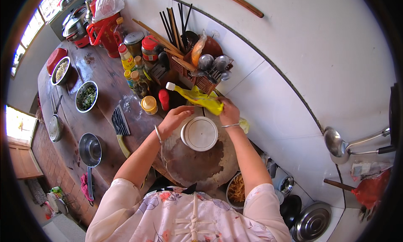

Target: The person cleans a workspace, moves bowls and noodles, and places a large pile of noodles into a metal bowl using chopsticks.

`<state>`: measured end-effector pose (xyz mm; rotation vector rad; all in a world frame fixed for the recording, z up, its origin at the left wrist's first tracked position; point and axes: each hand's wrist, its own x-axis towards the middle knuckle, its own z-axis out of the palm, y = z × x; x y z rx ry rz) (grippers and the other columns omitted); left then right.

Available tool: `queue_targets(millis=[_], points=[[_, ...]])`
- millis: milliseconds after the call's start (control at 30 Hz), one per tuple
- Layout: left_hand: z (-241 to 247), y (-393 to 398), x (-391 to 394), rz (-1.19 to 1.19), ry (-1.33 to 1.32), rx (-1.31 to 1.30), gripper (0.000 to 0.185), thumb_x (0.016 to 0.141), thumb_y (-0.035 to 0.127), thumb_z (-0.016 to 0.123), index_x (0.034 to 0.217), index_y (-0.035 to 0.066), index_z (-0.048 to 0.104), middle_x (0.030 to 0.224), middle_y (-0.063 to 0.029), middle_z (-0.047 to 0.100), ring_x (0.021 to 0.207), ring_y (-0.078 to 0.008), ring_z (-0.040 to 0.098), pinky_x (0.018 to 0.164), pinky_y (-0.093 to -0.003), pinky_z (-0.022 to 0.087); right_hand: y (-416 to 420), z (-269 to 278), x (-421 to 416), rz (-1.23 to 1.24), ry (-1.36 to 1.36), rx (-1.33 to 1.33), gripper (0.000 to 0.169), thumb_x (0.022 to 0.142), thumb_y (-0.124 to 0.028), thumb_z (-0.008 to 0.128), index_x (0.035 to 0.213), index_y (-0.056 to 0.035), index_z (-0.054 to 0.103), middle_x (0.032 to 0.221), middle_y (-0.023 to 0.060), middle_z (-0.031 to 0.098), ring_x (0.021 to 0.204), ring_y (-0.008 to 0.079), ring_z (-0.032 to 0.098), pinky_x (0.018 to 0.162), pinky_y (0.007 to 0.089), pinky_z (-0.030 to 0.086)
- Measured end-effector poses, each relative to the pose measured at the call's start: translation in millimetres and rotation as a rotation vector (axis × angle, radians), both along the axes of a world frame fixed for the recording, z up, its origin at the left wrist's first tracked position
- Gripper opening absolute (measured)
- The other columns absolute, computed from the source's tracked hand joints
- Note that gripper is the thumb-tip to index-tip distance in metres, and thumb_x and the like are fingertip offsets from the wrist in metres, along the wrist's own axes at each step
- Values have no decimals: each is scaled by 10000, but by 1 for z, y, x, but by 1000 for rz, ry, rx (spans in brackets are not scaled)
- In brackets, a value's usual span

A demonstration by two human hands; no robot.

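My right hand (229, 111) grips the lower end of a yellow spouted pouch (201, 98). The pouch lies tilted in the air, its white cap pointing left towards the seasoning bottles. Just below it, my left hand (177, 119) reaches in with fingers stretched out and nothing in them. A round white lid (201, 133) on a container lies between my two wrists. That container stands on a round wooden chopping block (195, 169) with a dark wet patch.
Left of me lie a cleaver (121, 125), a metal saucepan (90, 149) and a bowl of chopped greens (87, 97). Sauce bottles (140, 84) and a utensil basket (204, 81) line the wall side. Near my right elbow sits a pot of shredded food (236, 190).
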<state>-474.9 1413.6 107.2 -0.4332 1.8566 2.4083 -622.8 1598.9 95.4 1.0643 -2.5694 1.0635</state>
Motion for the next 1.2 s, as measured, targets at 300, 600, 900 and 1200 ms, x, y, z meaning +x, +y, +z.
queue_targets(millis=[300,600,900,1200], points=[[-58,-1,39,182,-136,-75,334,916,225,460,1192,45,520,1081,-29,569,976,-107,503,825,-230,396,93,-17,31,-389,-196,183,169,839,-206,548,874,-60,625,795,123,630,671,297,604,603,358,475],[-43,-4,54,206,20,-466,324,882,145,494,1184,26,507,1048,-84,595,977,-144,551,838,-273,443,98,12,148,-363,-515,-261,365,851,-148,549,1179,0,484,1074,91,567,909,167,584,771,268,469],[-4,23,71,14,38,-374,524,914,439,386,1262,51,438,1204,-174,516,1111,-288,504,932,-327,388,63,15,146,-192,-1251,-330,572,886,-489,418,1327,-137,324,1200,84,495,1007,203,554,778,327,476],[5,9,72,176,103,-26,641,882,204,536,1404,95,180,1277,-64,405,942,-118,517,813,-262,438,-10,21,124,70,-984,-409,425,893,-191,456,1270,-30,345,1107,70,496,892,115,519,645,222,479]])
